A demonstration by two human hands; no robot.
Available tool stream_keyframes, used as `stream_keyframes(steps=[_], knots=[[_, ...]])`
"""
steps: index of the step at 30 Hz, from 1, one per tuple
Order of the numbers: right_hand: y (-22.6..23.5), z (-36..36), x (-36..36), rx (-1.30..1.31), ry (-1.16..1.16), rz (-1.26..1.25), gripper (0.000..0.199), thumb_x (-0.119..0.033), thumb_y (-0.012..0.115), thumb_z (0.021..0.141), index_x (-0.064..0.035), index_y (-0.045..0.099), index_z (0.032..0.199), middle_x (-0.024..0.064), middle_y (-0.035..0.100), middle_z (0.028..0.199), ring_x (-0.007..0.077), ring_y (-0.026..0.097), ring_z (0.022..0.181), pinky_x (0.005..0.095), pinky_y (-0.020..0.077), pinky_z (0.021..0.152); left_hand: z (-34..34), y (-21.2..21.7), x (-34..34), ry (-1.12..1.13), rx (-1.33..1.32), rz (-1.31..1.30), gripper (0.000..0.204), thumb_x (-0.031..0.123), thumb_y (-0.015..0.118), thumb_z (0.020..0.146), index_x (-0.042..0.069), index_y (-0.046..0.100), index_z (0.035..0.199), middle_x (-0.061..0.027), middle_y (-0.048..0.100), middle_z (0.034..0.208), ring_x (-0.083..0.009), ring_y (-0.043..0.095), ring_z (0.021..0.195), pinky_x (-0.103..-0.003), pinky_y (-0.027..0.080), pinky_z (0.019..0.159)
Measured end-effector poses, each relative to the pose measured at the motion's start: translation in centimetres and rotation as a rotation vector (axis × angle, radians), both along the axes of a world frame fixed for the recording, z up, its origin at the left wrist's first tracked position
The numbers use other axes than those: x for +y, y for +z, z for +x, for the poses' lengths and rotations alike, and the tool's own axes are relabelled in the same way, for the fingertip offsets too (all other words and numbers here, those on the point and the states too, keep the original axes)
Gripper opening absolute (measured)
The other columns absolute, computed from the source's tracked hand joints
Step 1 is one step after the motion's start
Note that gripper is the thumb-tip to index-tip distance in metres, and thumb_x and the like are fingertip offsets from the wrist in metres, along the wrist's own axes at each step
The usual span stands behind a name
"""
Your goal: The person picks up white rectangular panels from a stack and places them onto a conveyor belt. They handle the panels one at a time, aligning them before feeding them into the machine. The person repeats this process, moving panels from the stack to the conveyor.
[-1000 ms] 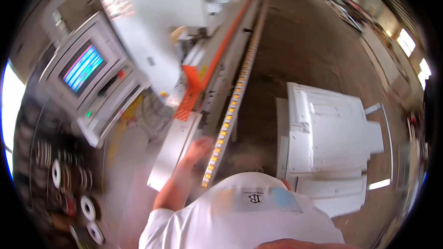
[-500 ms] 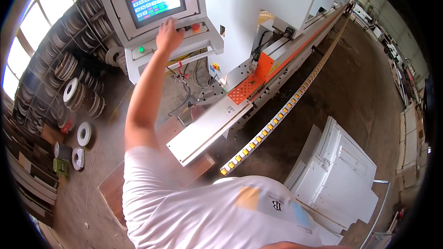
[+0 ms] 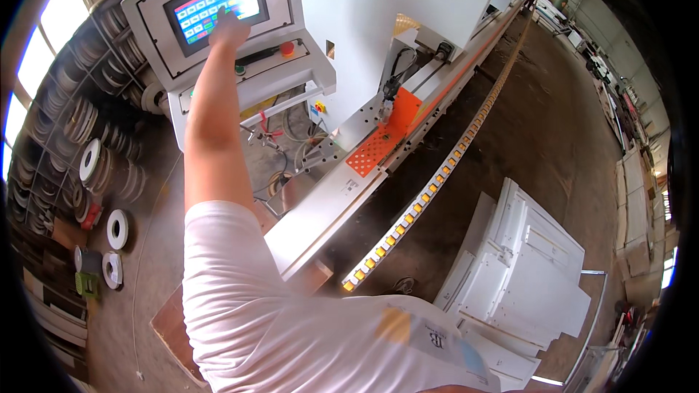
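Observation:
My left arm stretches up to a machine control panel. With a finger pointing at it, my left hand (image 3: pixel 231 32) is at the lit touchscreen (image 3: pixel 196 9), covering its lower right part. Nothing shows in that hand; its other fingers are partly hidden. I cannot tell whether the fingertip presses the glass. Just below the screen, the grey console (image 3: pixel 291 73) carries a red mushroom button (image 3: pixel 287 49) and a dark green button (image 3: pixel 239 70). My right hand is out of view.
Right of the console stands a long machine with an orange perforated guard (image 3: pixel 378 147) and a rail with yellow rollers (image 3: pixel 408 219). White panels (image 3: pixel 520 262) are stacked at the lower right. Tape rolls (image 3: pixel 89 160) fill racks on the left; more lie on the floor.
My left hand has moved from the console's button ledge up onto the touchscreen, with a finger now pointing. The view has shifted, so the console sits further left and higher.

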State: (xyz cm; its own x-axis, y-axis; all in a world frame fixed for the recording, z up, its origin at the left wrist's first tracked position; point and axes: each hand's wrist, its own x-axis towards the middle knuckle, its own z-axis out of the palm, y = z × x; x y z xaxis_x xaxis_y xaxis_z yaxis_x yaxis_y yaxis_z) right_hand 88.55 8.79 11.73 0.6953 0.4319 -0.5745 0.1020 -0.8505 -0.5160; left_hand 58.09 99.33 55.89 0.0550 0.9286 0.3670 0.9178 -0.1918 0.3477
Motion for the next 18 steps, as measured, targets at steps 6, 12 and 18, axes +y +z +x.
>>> stream_keyframes(steps=[6,12,18], knots=[[-0.4,0.2,0.4,0.021,0.017,0.005,0.040,-0.046,0.064,0.092,-0.0075,0.076,0.095,0.0136,0.073,0.085,0.0243,0.069,0.079,0.0391,0.0523,0.073,1.1,-0.1,-2.1,-0.070,-0.043,0.060,0.053,0.024,0.059,0.086,0.010,0.057,0.137,-0.0090,0.039,0.159,-0.0367,0.055,0.130,-0.048,0.050,0.100],[-1.4,-0.2,-1.2,0.025,-0.002,0.038,0.041,-0.046,0.064,0.092,-0.0065,0.075,0.094,0.0132,0.073,0.084,0.0229,0.068,0.079,0.0383,0.0519,0.072,7.8,-7.6,-21.8,-0.659,-0.202,0.180,0.037,0.027,0.068,0.089,0.017,0.064,0.125,-0.0113,0.067,0.124,-0.0323,0.066,0.109,-0.043,0.054,0.090],[-2.9,0.5,-2.4,0.051,0.070,0.102,0.042,-0.046,0.065,0.092,-0.0055,0.075,0.094,0.0129,0.073,0.084,0.0216,0.068,0.078,0.0375,0.0516,0.072,-0.2,-24.9,-39.9,-0.774,0.012,-0.062,0.043,0.028,0.066,0.091,0.008,0.061,0.130,-0.0106,0.060,0.137,-0.0298,0.055,0.128,-0.043,0.045,0.107]])
